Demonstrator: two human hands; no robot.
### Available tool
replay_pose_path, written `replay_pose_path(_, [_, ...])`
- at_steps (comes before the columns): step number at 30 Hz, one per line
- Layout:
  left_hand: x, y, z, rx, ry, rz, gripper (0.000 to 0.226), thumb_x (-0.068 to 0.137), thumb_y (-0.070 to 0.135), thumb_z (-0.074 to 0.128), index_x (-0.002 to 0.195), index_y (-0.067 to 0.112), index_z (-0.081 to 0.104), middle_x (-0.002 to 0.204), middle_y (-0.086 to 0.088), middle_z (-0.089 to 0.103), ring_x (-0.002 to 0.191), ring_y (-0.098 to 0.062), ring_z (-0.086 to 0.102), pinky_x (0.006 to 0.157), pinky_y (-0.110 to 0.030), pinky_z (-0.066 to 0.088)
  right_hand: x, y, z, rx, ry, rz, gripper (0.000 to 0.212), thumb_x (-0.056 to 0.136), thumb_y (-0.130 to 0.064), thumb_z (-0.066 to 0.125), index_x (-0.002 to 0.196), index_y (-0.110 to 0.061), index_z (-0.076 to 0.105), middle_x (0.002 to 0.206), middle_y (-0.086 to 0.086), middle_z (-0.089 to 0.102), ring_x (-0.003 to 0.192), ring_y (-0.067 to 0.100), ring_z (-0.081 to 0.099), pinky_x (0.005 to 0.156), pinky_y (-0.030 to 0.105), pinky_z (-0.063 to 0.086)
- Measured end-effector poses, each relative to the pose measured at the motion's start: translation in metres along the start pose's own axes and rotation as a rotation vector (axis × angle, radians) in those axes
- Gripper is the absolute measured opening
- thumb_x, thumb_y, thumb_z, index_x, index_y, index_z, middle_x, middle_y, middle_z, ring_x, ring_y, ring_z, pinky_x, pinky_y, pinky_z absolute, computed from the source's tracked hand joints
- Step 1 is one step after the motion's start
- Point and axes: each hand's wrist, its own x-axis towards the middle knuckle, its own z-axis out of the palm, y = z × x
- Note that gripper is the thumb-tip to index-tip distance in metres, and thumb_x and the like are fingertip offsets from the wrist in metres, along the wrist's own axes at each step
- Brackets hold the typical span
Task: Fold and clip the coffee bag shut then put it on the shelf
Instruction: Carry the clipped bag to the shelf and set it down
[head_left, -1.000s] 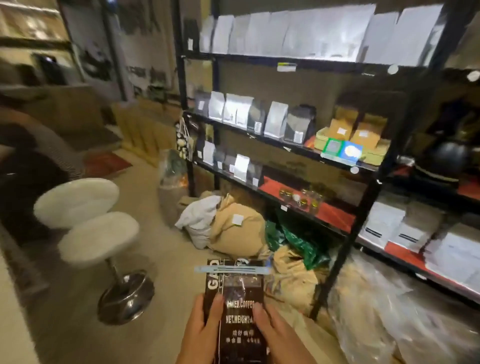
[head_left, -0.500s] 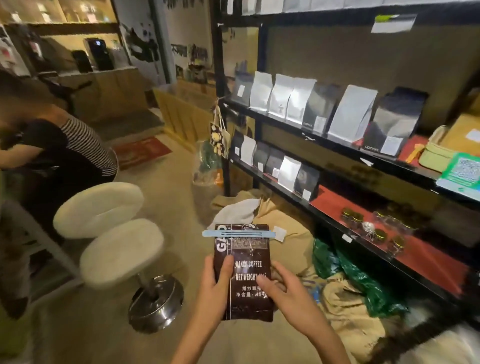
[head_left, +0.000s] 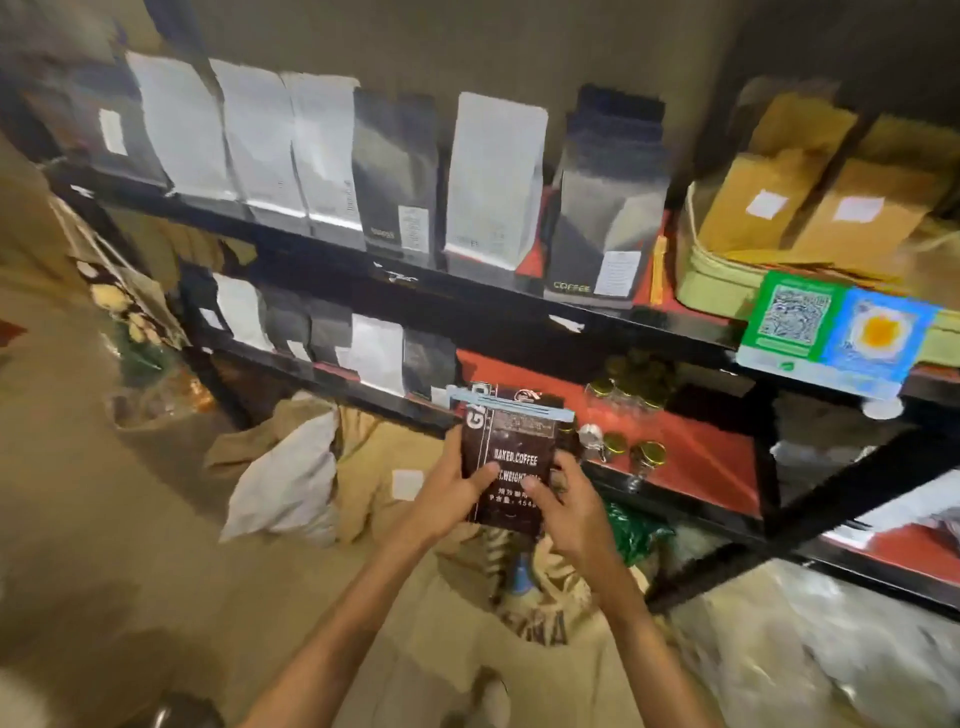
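A dark brown coffee bag (head_left: 511, 447) with white lettering stands upright in both my hands, its top folded over and pinched by a pale blue clip (head_left: 511, 408). My left hand (head_left: 452, 493) grips its left edge with the thumb across the front. My right hand (head_left: 563, 501) grips the right edge the same way. The bag hangs just in front of the lower red shelf (head_left: 691, 457) of a black metal rack, level with its front edge.
White, silver and black coffee bags (head_left: 493, 182) line the upper shelf and the lower shelf's left part. Small gold-lidded jars (head_left: 647, 454) stand on the red shelf right of the bag. Brown paper bags (head_left: 810, 197) fill a green tray. Burlap sacks (head_left: 374, 467) lie on the floor.
I have come closer to the rack and the view has swung right, off the stools. Both hands have carried the clipped bag forward and up to the lower shelf's edge.
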Motion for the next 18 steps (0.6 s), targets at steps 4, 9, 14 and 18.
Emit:
replay_pose_path(4, [0.083, -0.004, 0.000, 0.108, 0.034, -0.052, 0.055, 0.089, -0.001, 0.061, 0.139, 0.004, 0.038, 0.134, -0.014, 0.057, 0.125, -0.027, 0.053, 0.106, -0.035, 0.042, 0.071, 0.007, 0.023, -0.074, 0.118, 0.014, 0.039, 0.093, -0.032, 0.065, 0.129, -0.029, 0.052, 0.105, -0.014, 0.073, 0.097, 0.014, 0.072, 0.087, 0.048, 0.060])
replay_pose_path(9, [0.173, -0.042, -0.010, 0.273, 0.188, -0.087, 0.049, 0.087, 0.012, 0.067, 0.133, 0.008, 0.048, 0.126, -0.018, 0.056, 0.119, -0.033, 0.041, 0.101, -0.039, 0.035, 0.163, 0.026, 0.067, -0.169, 0.208, 0.002, 0.045, 0.098, -0.017, 0.063, 0.140, -0.008, 0.049, 0.139, 0.015, 0.056, 0.128, 0.032, 0.055, 0.104, 0.052, 0.048])
replay_pose_path(14, [0.226, -0.097, -0.027, 0.302, 0.203, -0.044, 0.042, 0.088, 0.017, 0.068, 0.127, 0.014, 0.052, 0.115, -0.012, 0.057, 0.094, -0.012, 0.041, 0.087, -0.025, 0.037, 0.223, 0.072, 0.109, -0.095, 0.369, -0.021, 0.045, 0.094, -0.011, 0.068, 0.138, -0.012, 0.056, 0.127, 0.003, 0.062, 0.118, 0.019, 0.062, 0.096, 0.021, 0.048])
replay_pose_path(18, [0.235, -0.124, -0.030, 0.286, 0.258, 0.090, 0.031, 0.089, 0.020, 0.067, 0.116, 0.027, 0.055, 0.104, 0.016, 0.061, 0.093, 0.000, 0.058, 0.082, -0.014, 0.040, 0.239, 0.105, 0.131, -0.151, 0.481, -0.084, 0.044, 0.093, -0.001, 0.068, 0.134, -0.014, 0.061, 0.120, -0.002, 0.062, 0.110, 0.008, 0.058, 0.096, 0.011, 0.041])
